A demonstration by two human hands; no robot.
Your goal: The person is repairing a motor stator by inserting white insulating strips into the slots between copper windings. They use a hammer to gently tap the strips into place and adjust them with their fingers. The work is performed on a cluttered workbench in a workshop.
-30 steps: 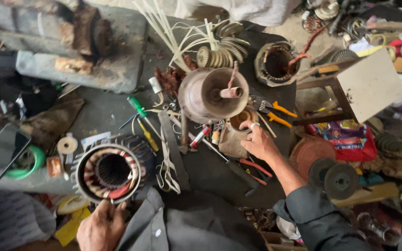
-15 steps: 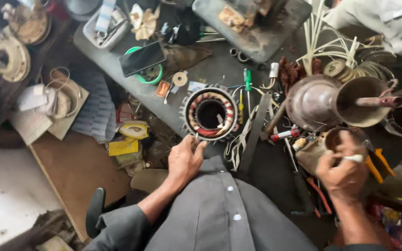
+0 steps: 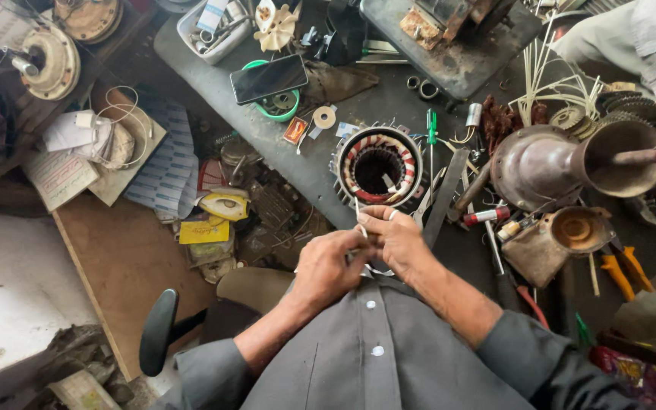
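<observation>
My left hand (image 3: 326, 267) and my right hand (image 3: 395, 237) meet just above my grey shirt, fingers pinched together on a thin pale strip (image 3: 358, 219). The strip runs up toward a round motor stator (image 3: 378, 165) with red and white windings, which sits on the dark bench right beyond my hands. A green-handled screwdriver (image 3: 431, 135) lies beside the stator on its right.
A brown metal motor housing with a shaft (image 3: 571, 161) lies to the right, orange pliers (image 3: 622, 272) nearer me. A phone on a green ring (image 3: 269, 79) sits at the back left. A wooden board (image 3: 123, 266) and papers lie left. Another person's grey sleeve (image 3: 632, 38) is top right.
My view has swung left. My right hand came in from the right side of the bench, my left hand left the stator's rim, and both now hold the strip together.
</observation>
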